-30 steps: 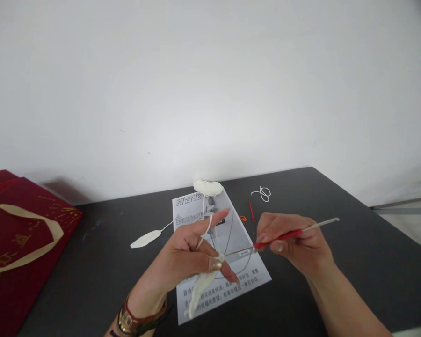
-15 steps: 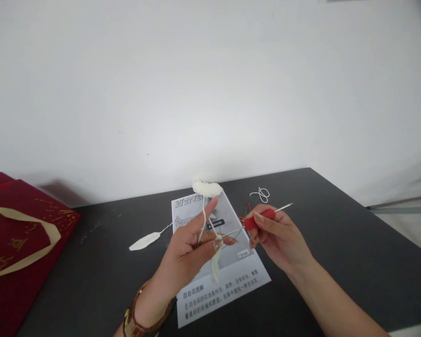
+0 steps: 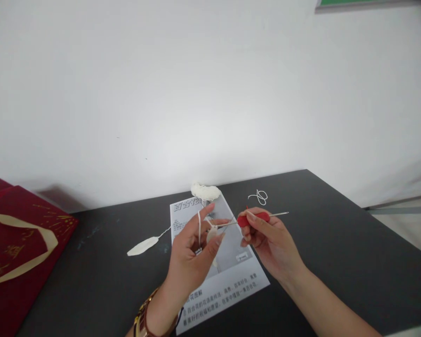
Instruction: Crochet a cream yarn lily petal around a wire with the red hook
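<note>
My right hand point(image 3: 275, 245) is closed around the red handle of a double-ended crochet hook point(image 3: 243, 221), one metal end pointing left and the other sticking out to the right. The left tip meets a small white crochet piece point(image 3: 212, 233), which my left hand point(image 3: 191, 255) pinches between thumb and fingers. White yarn point(image 3: 199, 227) loops over the raised left index finger. It runs back toward a white yarn skein point(image 3: 206, 192) near the wall. My fingers partly hide the crochet piece and its stitches.
Under my hands lies a printed sheet point(image 3: 228, 297) on the black table point(image 3: 337, 252). A white crocheted petal point(image 3: 142, 246) with a yarn tail lies to the left. Farther back is a loose yarn scrap point(image 3: 261, 197). A red gift bag point(image 3: 24, 252) stands at the left edge.
The hook and my right hand have moved slightly left, closer to my left hand. The crochet piece, which hung below my left fingers, now sits higher between them. The view has tilted up slightly.
</note>
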Demonstrator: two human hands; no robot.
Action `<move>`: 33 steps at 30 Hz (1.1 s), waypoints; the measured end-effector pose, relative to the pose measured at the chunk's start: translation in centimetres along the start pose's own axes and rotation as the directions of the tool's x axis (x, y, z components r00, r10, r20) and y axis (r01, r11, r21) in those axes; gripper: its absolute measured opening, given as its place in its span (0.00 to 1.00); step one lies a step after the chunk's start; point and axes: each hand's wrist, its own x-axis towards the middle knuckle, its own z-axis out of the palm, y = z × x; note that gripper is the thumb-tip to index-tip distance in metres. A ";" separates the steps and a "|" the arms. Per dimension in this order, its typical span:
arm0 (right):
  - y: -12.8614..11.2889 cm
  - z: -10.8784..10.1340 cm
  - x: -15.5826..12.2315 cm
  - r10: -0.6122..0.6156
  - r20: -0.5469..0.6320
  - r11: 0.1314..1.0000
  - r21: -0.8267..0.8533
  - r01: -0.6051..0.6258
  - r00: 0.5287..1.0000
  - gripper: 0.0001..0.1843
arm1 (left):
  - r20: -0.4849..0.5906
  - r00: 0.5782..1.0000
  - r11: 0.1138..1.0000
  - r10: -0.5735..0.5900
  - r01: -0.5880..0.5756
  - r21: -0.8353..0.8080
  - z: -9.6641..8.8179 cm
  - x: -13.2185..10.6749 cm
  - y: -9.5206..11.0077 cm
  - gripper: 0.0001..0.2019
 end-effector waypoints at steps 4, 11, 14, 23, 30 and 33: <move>0.1 -0.1 0.1 0.021 -0.004 1.000 0.017 -0.021 1.000 0.07 | -0.090 0.995 0.995 0.042 -0.033 0.098 0.2 -0.2 0.4 0.15; 0.3 -0.2 0.2 0.069 0.008 0.997 0.018 -0.069 0.998 0.07 | -0.160 0.987 1.000 -0.028 0.029 0.004 0.1 -0.1 0.3 0.19; 0.0 -0.2 0.1 0.020 0.036 0.999 -0.044 -0.018 0.999 0.07 | -0.154 0.983 0.991 -0.100 0.084 -0.105 -0.2 0.1 0.3 0.26; 0.6 -0.3 0.0 0.002 0.057 0.999 -0.042 0.000 0.998 0.06 | -0.132 0.978 0.969 -0.162 0.132 -0.210 0.4 0.1 0.3 0.30; 0.9 -0.1 -0.1 0.005 -0.020 1.000 0.006 -0.005 1.000 0.07 | -0.214 0.966 0.964 -0.147 0.091 -0.252 0.9 -0.3 -0.4 0.28; 1.1 0.2 -0.1 -0.022 -0.049 0.999 -0.041 0.020 0.999 0.07 | -0.258 0.956 0.965 -0.138 0.071 -0.254 1.1 -0.4 -0.9 0.28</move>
